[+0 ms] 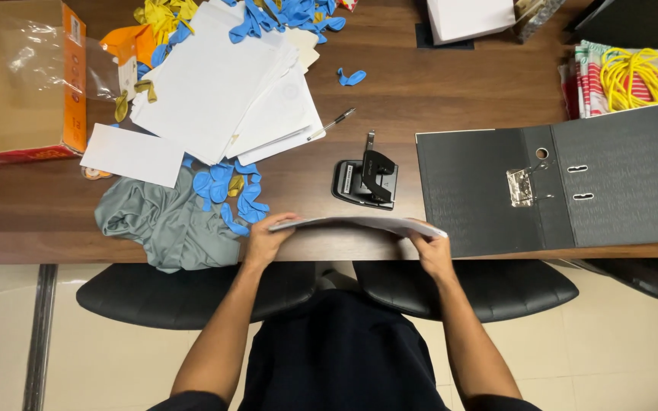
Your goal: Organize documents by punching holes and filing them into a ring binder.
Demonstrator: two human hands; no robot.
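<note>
Both hands are on the stack of paper (359,224): the left hand (266,240) grips its left end, the right hand (431,250) clamps its right end, and the sheets show edge-on, bowed slightly, just above the near edge of the tabletop (390,99). Just beyond the stack sits the black hole punch (367,181). Right of the punch lies the open black ring binder (557,183), its metal clip showing. Left of the punch, a crumpled grey cloth (161,221) touches a scatter of blue balloons (230,190). Beyond the punch lie a pen (332,124) and loose white sheets (222,84). Far left of the punch stands a cardboard box (20,80); beyond the binder, a coil of yellow cord (641,76).
</note>
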